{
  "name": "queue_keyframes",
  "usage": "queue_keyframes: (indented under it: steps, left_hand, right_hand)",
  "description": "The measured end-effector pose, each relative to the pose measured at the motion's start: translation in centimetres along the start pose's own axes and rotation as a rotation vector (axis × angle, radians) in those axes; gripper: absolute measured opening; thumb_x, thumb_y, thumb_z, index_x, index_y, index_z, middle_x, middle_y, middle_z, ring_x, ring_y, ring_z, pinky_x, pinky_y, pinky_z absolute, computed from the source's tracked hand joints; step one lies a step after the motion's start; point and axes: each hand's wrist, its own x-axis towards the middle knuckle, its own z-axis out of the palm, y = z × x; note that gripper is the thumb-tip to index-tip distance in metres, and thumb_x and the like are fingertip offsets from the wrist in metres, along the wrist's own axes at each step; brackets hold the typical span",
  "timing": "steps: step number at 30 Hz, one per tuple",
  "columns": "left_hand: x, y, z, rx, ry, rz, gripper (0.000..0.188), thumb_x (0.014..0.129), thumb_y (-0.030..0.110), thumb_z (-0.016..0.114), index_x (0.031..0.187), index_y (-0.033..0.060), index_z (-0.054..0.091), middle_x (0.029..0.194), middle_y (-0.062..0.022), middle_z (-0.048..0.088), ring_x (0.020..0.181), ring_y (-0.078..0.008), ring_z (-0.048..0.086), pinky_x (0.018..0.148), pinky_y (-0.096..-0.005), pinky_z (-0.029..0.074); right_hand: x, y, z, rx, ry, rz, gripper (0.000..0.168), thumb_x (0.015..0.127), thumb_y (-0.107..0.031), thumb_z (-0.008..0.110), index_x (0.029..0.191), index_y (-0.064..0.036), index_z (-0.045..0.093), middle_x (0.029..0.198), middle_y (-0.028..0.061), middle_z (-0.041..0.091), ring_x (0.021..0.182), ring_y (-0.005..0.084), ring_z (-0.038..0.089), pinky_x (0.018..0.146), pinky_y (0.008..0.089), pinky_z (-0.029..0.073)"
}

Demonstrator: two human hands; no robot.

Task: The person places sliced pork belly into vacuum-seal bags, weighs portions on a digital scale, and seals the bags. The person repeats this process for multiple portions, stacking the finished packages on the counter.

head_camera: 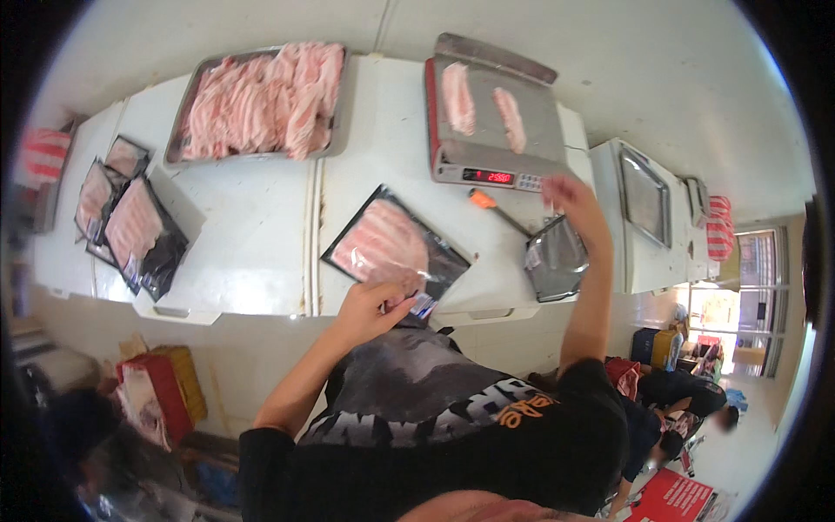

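My left hand (376, 312) grips the near end of a clear-fronted, black-backed plastic bag (446, 264) with sliced meat (381, 241) inside, lying on the white freezer lid. My right hand (569, 196), slightly blurred, is raised beside the keypad of a digital scale (450, 173); whether it touches the scale or holds anything cannot be told. Two strips of meat (459, 99) lie on the scale's plate. An orange-handled tool (483, 199) and a stack of bags (556, 258) lie below the scale, left of my right forearm.
A metal tray (261, 156) heaped with sliced meat stands at the back left. Filled bags (135, 225) lie at the far left. Another metal tray (664, 209) rests on a white freezer at right. Co-workers (678, 391) are at lower right; a red and a yellow box (173, 391) stand at lower left.
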Motion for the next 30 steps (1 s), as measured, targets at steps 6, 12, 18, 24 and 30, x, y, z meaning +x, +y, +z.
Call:
queue_keyframes:
  steps: [6, 12, 18, 24, 30]
  left_hand:
    - [0.2, 3.1, 2.3, -0.074, 0.132, -0.009, 0.022, 0.09, 0.018, 0.081, 0.079, 0.0053, 0.067, 0.062, -0.008, 0.058, 0.053, -0.021, 0.058, 0.053, -0.0338, 0.045]
    - [-4.1, 1.0, 6.3, -0.106, 0.318, -0.065, 0.025, 0.092, 0.022, 0.08, 0.08, 0.004, 0.067, 0.063, -0.0076, 0.06, 0.054, -0.0198, 0.057, 0.054, -0.0341, 0.045]
    - [-4.6, 2.3, 6.8, -0.178, 0.273, -0.208, 0.022, 0.095, 0.018, 0.079, 0.082, 0.0028, 0.068, 0.065, -0.0014, 0.061, 0.062, -0.0075, 0.054, 0.057, -0.0275, 0.043]
    - [-2.3, 1.3, 10.2, -0.584, 0.31, -0.332, 0.019, 0.097, 0.019, 0.076, 0.089, 0.0042, 0.07, 0.074, 0.0033, 0.063, 0.064, -0.0063, 0.056, 0.058, -0.024, 0.044]
    - [2.1, 0.4, 12.6, -0.983, 0.394, -0.332, 0.036, 0.11, 0.035, 0.056, 0.124, 0.0028, 0.064, 0.101, -0.0044, 0.069, 0.093, -0.0131, 0.067, 0.084, -0.028, 0.055]
  right_hand:
    - [22.2, 4.0, 1.4, -0.446, 0.415, -0.235, 0.055, 0.082, -0.037, 0.084, 0.121, 0.0, 0.071, 0.105, 0.0175, 0.076, 0.094, 0.0274, 0.073, 0.083, 0.0403, 0.057]
    - [26.8, 4.5, 2.8, -0.384, 0.232, -0.083, 0.07, 0.071, -0.038, 0.094, 0.123, 0.001, 0.069, 0.11, 0.0196, 0.075, 0.093, 0.029, 0.073, 0.08, 0.0448, 0.059]
    - [27.1, 9.5, 0.9, -0.432, 0.317, -0.333, 0.06, 0.069, -0.019, 0.093, 0.118, -0.002, 0.063, 0.097, 0.0137, 0.073, 0.085, 0.0235, 0.069, 0.076, 0.0392, 0.056]
    - [20.3, 7.5, -1.5, 0.074, 0.196, -0.291, 0.054, 0.074, -0.002, 0.087, 0.122, -0.003, 0.062, 0.09, 0.0063, 0.07, 0.085, 0.0143, 0.067, 0.073, 0.0287, 0.054]
    - [3.7, -3.1, 4.6, 0.472, -0.119, -0.545, 0.048, 0.079, 0.002, 0.086, 0.121, -0.005, 0.062, 0.107, 0.0004, 0.062, 0.09, 0.0097, 0.063, 0.08, 0.0265, 0.057]
